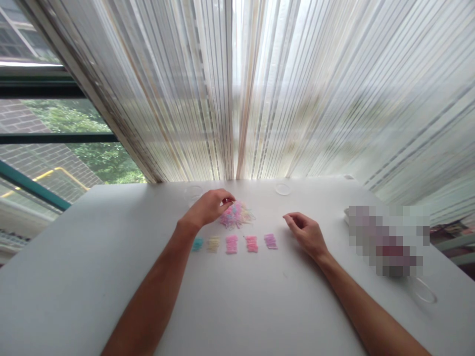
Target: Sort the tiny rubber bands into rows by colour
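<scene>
A loose heap of small thin pastel pieces point(237, 215), pink, purple, blue and pale yellow, lies on the white table. My left hand point(212, 205) reaches over the heap's left edge, thumb and forefinger pinched; anything between them is too small to make out. Nearer me, similar pieces lie in small colour groups in a row: teal point(197, 244), yellow point(213, 244), pink point(231, 244), coral point(252, 244) and purple point(270, 241). To the right of the heap, my right hand point(305, 232) is closed, fingers curled and thumb against forefinger. Whatever it holds, if anything, is hidden.
The white table point(237, 306) runs up to a striped sheer curtain point(230, 99). Two clear round lids or rings, one on the left point(193, 192) and one on the right point(282, 189), lie near its far edge. A blurred-out object point(386, 242) sits at the right.
</scene>
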`<state>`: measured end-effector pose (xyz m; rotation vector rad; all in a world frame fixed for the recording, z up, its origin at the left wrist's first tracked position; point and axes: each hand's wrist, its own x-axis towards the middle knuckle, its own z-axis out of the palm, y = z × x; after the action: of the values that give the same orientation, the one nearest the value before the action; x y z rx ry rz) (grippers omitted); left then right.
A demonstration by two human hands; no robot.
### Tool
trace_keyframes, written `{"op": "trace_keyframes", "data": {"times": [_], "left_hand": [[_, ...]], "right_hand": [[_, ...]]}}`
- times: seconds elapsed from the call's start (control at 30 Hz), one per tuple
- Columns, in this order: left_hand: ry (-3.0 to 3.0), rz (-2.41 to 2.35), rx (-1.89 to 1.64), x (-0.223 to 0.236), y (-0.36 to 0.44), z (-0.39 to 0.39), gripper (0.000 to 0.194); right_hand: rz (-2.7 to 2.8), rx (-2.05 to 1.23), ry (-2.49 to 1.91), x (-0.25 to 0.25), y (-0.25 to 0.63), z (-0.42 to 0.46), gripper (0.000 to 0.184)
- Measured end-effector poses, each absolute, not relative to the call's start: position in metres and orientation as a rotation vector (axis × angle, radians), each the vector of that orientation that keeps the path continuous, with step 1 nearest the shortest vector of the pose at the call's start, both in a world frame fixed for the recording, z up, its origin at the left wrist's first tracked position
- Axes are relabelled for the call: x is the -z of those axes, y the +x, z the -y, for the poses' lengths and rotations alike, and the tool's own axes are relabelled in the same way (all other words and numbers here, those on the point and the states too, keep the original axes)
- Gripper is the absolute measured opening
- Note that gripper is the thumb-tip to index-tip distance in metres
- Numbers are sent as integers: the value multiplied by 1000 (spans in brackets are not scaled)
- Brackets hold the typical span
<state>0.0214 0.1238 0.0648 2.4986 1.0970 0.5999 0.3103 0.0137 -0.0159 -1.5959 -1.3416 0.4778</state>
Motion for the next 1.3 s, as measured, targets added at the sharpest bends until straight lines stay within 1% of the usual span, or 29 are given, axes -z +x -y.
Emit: {"op": "trace_keyframes", "data": {"times": [0.2, 0.33, 0.43, 0.57, 0.67, 0.77, 0.87, 0.93, 1.07, 1.17, 1.3], "left_hand": [[2449, -1007, -598, -87, 26, -96, 15], [2463, -706, -424, -91, 29, -56, 16], [2460, -622, -283, -81, 27, -29, 17], [2436, -666, -203, -58, 18, -10, 18], [2390, -679, -192, -44, 10, -4, 17], [2323, -700, -201, -38, 3, -2, 15], [2241, -706, -188, -38, -5, -3, 18], [2181, -707, -173, -39, -10, -5, 20], [2103, -710, -163, -35, -17, -7, 19], [2075, -708, -225, -27, -19, -4, 19], [2050, -707, -304, -20, -18, 1, 19]], "right_hand": [[1369, -460, -1573, 15, 310, -14, 46], [1375, -444, -1558, 13, 308, -13, 48], [1378, -428, -1553, 11, 305, -10, 47], [1432, -410, -1519, 7, 293, 0, 38], [1608, -296, -1400, 2, 277, 15, 29], [1816, -274, -1243, -1, 259, 30, 22], [2044, -337, -1015, 0, 246, 40, 18], [2142, -408, -954, 2, 242, 43, 16], [2255, -531, -944, 2, 243, 47, 12], [2338, -605, -955, -1, 245, 50, 14], [2447, -594, -985, -2, 242, 55, 12]]}}
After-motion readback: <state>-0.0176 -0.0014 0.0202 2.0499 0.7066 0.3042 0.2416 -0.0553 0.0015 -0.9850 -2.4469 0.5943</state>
